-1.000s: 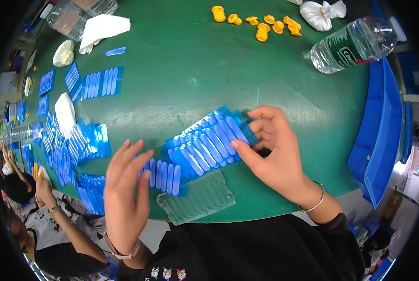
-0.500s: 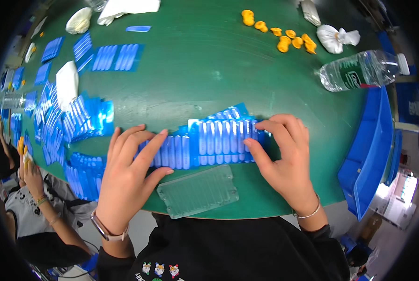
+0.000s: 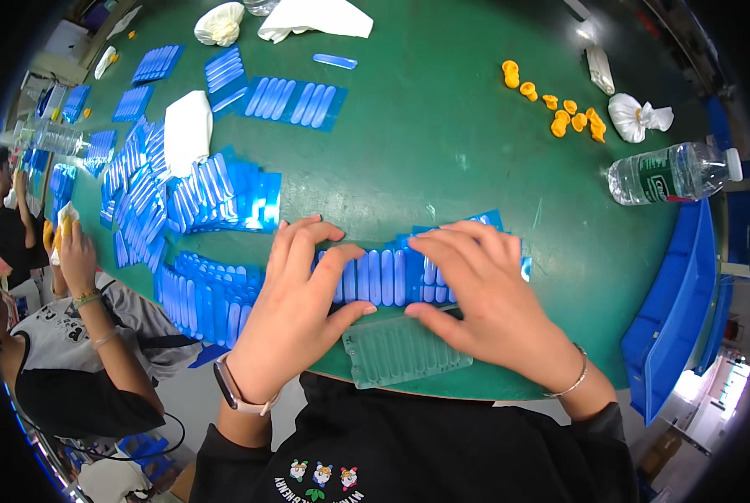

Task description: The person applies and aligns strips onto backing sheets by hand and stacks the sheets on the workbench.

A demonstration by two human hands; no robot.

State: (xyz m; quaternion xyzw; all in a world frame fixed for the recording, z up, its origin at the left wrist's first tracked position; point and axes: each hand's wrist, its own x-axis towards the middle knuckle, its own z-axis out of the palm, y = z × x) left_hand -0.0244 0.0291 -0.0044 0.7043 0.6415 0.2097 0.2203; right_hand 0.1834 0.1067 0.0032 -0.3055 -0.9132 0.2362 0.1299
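A blue film sheet with a row of long, rounded light-blue pieces (image 3: pixel 381 278) lies flat between my hands. My left hand (image 3: pixel 303 306) covers its left end, fingers spread and the thumb near the lower edge. Across the right part reaches my right hand (image 3: pixel 496 298), fingers stretched at the upper edge and thumb apart at the lower edge. More blue sheets (image 3: pixel 485 220) show partly beneath and behind that hand. Close to the table's front edge, a clear ridged plastic tray (image 3: pixel 408 356) lies just below the sheet, partly under my right thumb.
Piled blue sheets (image 3: pixel 144 197) cover the left side, with a white packet (image 3: pixel 188 134) on them. Small yellow rubbery pieces (image 3: pixel 561 121), a knotted white bundle (image 3: pixel 635 119) and a lying water bottle (image 3: pixel 668 174) are far right. A blue bin (image 3: pixel 664 323) stands right. A co-worker's hand (image 3: pixel 75 256) is left.
My right hand has moved left along the sheet, from its right end toward my left hand, and now covers more of it. The whole view has shifted, so the table appears further right.
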